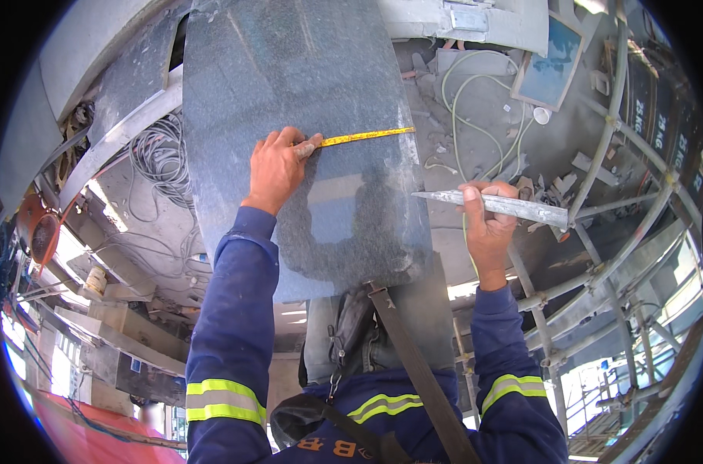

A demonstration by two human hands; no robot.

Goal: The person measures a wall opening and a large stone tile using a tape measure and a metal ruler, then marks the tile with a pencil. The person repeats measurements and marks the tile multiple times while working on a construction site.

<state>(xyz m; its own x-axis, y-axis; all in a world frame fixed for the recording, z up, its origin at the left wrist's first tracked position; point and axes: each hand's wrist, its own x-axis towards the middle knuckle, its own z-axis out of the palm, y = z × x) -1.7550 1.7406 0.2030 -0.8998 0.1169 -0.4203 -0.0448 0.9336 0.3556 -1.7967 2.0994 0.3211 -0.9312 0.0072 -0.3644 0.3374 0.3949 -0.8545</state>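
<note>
A large dark grey slab (336, 85) with a smooth, partly reflective face lies in front of me. My left hand (278, 166) rests over its middle with the fingers closed on the end of a yellow tape measure (371, 137). The tape's blade runs straight across the slab to its right edge. Beyond that edge, my right hand (489, 220) grips a long grey tapered tool (521, 209), worn and dusty. Its sharp point is turned left and shows over the slab's right margin; whether it touches the surface I cannot tell.
A coil of dark cable (162, 158) lies left of the slab. To the right are a pale green hose (456, 116), a blue framed panel (548, 62), a white cup (542, 115) and broken rubble (599, 166). Scaffold tubes (610, 139) stand at the far right, an orange bucket (38, 228) far left.
</note>
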